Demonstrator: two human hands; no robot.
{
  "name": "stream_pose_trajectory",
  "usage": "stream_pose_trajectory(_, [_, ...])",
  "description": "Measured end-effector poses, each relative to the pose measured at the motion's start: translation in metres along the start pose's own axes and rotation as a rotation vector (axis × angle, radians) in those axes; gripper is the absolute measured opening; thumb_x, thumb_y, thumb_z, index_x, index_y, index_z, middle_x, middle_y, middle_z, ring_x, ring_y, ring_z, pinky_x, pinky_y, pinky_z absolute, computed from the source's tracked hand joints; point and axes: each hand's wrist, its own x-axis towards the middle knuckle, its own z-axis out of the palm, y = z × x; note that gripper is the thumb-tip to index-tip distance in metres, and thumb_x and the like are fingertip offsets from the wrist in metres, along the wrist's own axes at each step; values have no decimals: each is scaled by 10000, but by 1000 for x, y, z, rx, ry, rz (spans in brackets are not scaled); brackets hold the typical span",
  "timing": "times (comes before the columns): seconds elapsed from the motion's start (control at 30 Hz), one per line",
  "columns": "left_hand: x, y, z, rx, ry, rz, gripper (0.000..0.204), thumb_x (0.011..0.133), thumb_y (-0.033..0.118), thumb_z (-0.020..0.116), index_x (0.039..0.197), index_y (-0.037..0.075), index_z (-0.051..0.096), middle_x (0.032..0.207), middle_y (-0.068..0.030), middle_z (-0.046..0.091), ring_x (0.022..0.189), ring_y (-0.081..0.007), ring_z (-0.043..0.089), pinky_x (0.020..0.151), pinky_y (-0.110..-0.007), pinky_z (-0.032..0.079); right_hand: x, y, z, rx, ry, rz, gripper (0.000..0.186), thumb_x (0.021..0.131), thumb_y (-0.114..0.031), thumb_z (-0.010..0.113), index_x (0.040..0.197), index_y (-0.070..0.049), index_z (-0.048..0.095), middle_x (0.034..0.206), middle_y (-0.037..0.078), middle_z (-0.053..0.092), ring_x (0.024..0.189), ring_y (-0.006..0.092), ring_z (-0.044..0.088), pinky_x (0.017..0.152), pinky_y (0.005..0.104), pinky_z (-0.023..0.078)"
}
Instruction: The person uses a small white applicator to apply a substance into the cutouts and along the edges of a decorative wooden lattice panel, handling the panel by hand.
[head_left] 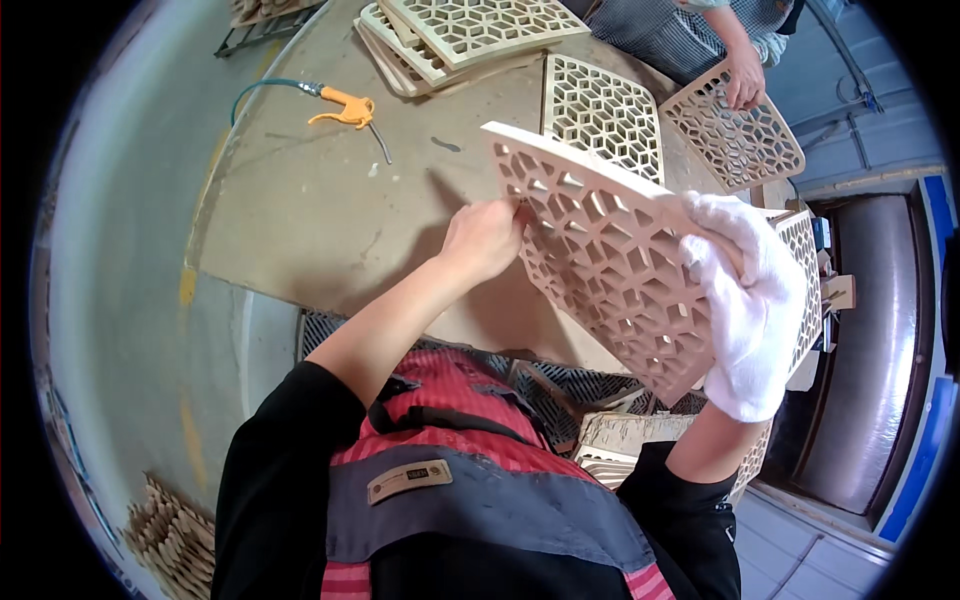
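Tan surface [300,220], upper centre: right grip [750,295] grasping lattice panel [612,262]; left grip [485,238], closure unclear; apparently edge handling, next requiring steadiness.

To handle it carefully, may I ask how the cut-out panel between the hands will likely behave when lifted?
The panel is probably stiff: no clear sag shows between left hand and right hand. Its openings suggest lightness for its size; its narrow bars might snap.
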Motion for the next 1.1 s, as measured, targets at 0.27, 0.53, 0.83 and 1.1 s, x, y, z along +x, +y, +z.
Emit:
stream_pose_trajectory(0.27, [-3,9,20,-48,-53,-122,339,961,247,429,897,-12,638,854,-287,636,870,-459,620,809,-517,482,1,12,-8,116,89,70,279,823,80,654,1101,83,632,1061,110,669,1013,166,628,906,275,486])
stream_pose_trajectory(0.53, [6,15,20,120,4,-71,352,974,243,390,876,-6,619,820,-281,639,830,-472,618,781,-538,485,-3,24,-9,196,192,129,259,827,98,634,1085,76,641,1042,90,665,976,144,614,888,254,470])
stream_pose_trajectory(0.83, [15,13,13,184,16,-1,283,905,198,466,848,-30,624,801,-262,651,810,-455,638,751,-529,509,3,22,-10,133,167,79,285,824,124,624,1105,76,632,1070,99,674,995,140,627,915,251,476])
stream_pose_trajectory(1.1, [13,6,11,116,67,-51,275,897,175,469,800,-20,636,844,-273,650,834,-460,632,765,-521,504,7,17,-1,181,153,91,283,818,142,607,1094,85,628,1046,111,680,989,143,627,916,255,477])
